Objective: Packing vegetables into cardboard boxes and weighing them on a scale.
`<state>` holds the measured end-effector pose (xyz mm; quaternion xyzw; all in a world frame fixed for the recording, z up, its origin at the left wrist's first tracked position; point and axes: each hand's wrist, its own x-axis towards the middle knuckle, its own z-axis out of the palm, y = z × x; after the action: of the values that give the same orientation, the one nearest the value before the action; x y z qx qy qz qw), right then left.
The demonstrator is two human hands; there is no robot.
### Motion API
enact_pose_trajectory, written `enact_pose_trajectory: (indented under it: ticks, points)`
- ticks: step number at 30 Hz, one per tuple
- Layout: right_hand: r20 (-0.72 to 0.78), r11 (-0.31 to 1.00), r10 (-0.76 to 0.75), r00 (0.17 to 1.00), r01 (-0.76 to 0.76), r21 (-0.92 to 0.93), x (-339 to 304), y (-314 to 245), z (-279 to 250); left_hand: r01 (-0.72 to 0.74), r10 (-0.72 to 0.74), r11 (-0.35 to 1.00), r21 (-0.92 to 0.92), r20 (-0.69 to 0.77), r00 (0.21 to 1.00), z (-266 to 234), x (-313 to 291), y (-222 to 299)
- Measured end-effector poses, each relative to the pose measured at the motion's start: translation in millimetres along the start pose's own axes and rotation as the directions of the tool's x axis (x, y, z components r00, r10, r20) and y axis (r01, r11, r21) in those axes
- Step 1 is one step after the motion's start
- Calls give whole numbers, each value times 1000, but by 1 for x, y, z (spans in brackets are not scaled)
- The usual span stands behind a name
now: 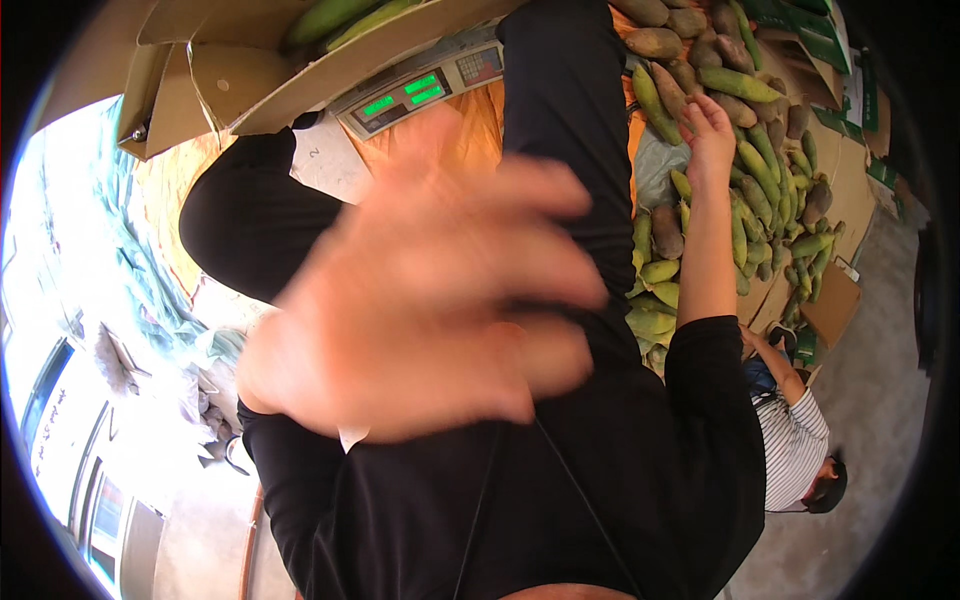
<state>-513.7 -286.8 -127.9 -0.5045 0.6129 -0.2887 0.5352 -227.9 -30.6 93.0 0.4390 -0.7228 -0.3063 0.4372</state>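
Note:
My left hand (430, 300) is raised close to the head camera, smeared by motion, its fingers spread and holding nothing that shows. It hides part of my lap and the middle of the scene. My right arm reaches out to the right. My right hand (708, 140) hovers at or over the heap of long green and brown vegetables (755, 190), fingers loosely bent and apart. Beside its fingertips lies a reddish-brown long vegetable (666, 90); whether they touch it I cannot tell. A green one (652, 105) lies just left of that.
At the upper left a cardboard box (330, 75) holds long green vegetables (330, 18). A scale (425, 90) with a lit green display sits below its edge. Clear plastic bagging (660, 165) lies by the heap. A co-worker in a striped shirt (790, 440) is at the lower right.

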Motion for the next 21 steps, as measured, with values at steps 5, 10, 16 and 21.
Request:
enact_pose_trajectory:
  ticks: [5, 10, 16, 21]
  points:
    - [23, 992, -49, 999, 51, -113, 2, 31, -12, -119, 167, 924, -364, 103, 981, 34, 11, 43]
    - [-45, 966, -92, 995, 78, -248, 10, 56, -40, -17, 14, 999, 30, 81, 997, 38, 9, 57]
    - [-97, 923, -16, 995, -23, -384, 12, 122, -88, 6, 15, 992, -124, 171, 985, 29, 13, 57]
    - [15, 669, 93, 996, -52, -742, -16, 186, -141, 80, -97, 991, 104, 166, 981, 30, 16, 43]
